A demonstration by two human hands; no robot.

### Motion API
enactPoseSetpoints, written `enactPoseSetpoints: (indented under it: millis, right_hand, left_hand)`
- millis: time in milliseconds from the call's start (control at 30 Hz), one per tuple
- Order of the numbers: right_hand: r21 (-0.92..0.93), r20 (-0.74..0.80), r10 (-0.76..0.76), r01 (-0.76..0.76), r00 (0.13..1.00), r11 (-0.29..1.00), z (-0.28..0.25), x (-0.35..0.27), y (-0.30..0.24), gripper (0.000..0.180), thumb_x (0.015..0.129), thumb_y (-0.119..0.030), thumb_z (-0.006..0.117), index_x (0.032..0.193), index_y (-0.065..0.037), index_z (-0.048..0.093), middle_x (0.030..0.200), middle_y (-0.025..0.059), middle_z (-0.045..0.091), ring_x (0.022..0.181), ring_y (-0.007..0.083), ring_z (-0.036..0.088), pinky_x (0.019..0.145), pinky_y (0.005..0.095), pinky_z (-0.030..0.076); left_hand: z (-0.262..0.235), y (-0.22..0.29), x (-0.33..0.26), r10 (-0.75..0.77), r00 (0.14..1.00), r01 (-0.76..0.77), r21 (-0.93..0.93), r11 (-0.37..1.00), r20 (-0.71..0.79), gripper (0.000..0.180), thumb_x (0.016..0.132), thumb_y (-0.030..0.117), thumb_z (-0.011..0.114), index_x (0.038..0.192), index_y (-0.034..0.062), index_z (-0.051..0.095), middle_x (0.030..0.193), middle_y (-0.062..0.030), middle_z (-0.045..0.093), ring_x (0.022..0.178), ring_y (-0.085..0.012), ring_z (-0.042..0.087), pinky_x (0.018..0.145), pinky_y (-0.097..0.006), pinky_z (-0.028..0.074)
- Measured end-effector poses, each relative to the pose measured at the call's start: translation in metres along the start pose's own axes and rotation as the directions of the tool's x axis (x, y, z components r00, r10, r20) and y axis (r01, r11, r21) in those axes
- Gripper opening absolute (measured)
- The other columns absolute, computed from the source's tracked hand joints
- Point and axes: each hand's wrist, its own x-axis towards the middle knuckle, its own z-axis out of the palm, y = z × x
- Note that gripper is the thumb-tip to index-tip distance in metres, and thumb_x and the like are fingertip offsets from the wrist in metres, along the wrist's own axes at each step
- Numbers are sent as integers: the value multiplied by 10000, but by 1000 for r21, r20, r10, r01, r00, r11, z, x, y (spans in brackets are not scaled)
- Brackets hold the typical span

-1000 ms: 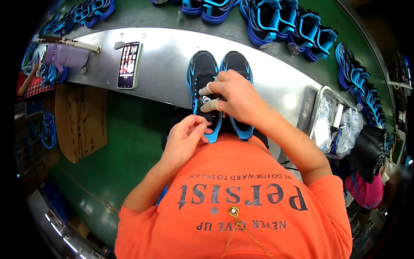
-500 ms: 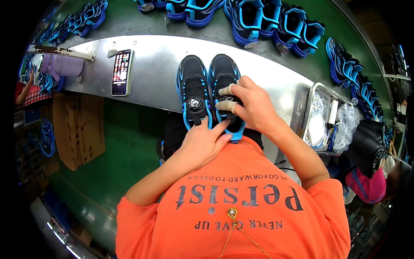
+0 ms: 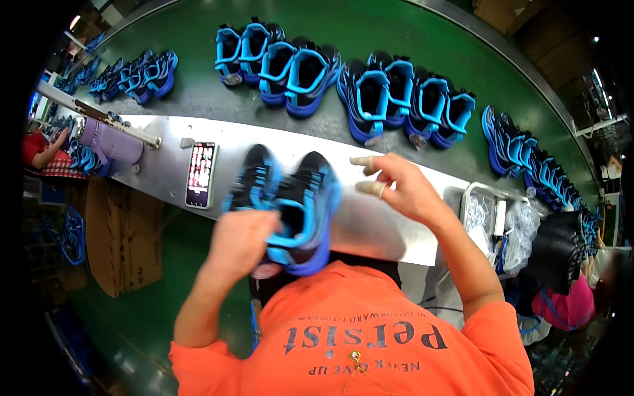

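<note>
Shoes (image 3: 320,198), two and slightly blurred, are clasped at the heel end by the left hand (image 3: 243,241); the right hand (image 3: 406,189) is apart, fingers spread. Black with bright blue linings and deep blue soles, the pair is side by side at the near edge of the metal surface (image 3: 360,214), toes and long axes pointing away from the person. Farther out: one phone (image 3: 201,175), one tray (image 3: 465,208), eight similar shoes (image 3: 426,122) grouped beyond.

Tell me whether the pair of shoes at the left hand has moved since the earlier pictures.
Yes: judged against the phone, the pair of shoes has moved left, closer to it.
</note>
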Motion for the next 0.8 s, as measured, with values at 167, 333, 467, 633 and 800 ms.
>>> enactPoseSetpoints:
  millis: [167, 333, 467, 633, 800]
  right_hand:
    - [-180, -42, -5, -3, 999, 984, -9, 60, 4, 438, 878, -340, 694, 1236, -94, 633, 971, 170, 650, 839, 303, 635, 781, 415, 505]
    - [-361, -33, -140, 119, 990, 925, 15, 147, -25, 541, 845, -390, 723, 1312, -158, 579, 971, 167, 643, 873, 323, 619, 787, 422, 503]
    - [-495, -44, -86, 53, 995, 867, 21, 220, -41, 714, 786, -589, 692, 1349, -172, 550, 980, 208, 667, 942, 386, 651, 806, 456, 519]
    - [-523, 21, 43, -26, 999, 852, 79, 282, 1, 653, 797, -623, 668, 1277, -188, 581, 953, 207, 690, 899, 369, 678, 762, 461, 540]
    - [-485, -70, -41, 2, 997, 875, 72, 258, 10, 576, 816, -645, 622, 1135, -169, 677, 844, 170, 707, 840, 367, 683, 723, 477, 528]
  left_hand:
    - [-103, -60, 70, -60, 924, 167, 256, 952, -378, 361, 969, 250, 529, 816, -58, 638, 666, -186, 575, 615, -195, 549, 607, -370, 431]
    - [-234, -163, 192, -59, 930, 284, 607, 742, -363, 420, 980, 348, 480, 886, -2, 692, 936, -240, 674, 896, -420, 636, 812, -479, 486]
    - [-213, -138, 271, 159, 917, 141, 670, 729, -367, 292, 900, 313, 597, 955, 47, 703, 951, -222, 678, 922, -411, 635, 826, -468, 494]
    - [-128, -173, 337, -87, 996, 44, 719, 694, 23, 667, 668, 472, 802, 1295, 319, 634, 1288, -222, 563, 1159, -398, 574, 975, -514, 464]
    - [-99, -163, 348, -33, 973, 173, 630, 757, -228, 408, 726, 507, 771, 894, 136, 739, 1005, -248, 604, 1033, -407, 598, 848, -443, 515]
